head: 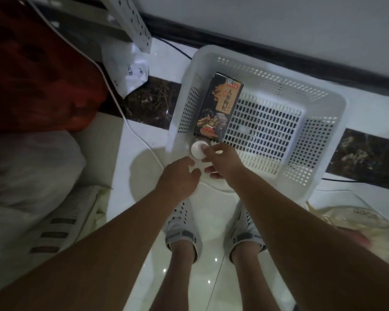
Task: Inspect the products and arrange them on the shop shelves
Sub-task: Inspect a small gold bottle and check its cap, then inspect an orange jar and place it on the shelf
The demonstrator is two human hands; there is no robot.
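Note:
A white perforated plastic basket (301,104) stands on the tiled floor in front of my feet. Inside it, along its left wall, lies a dark box (218,106) with printed characters and food pictures. At the basket's near left corner is a small bottle with a white cap (197,149). My right hand (220,161) reaches over the basket's near rim and its fingertips pinch the bottle's cap. My left hand (180,176) hovers just below and left of the bottle, fingers loosely curled, holding nothing.
A red bag (36,70) and white sacks (25,176) crowd the left side. A white perforated shelf upright (135,21) and a white plastic bag (130,68) lie at the upper left. A pale bag of goods (350,223) sits at the right. Cables run along the floor.

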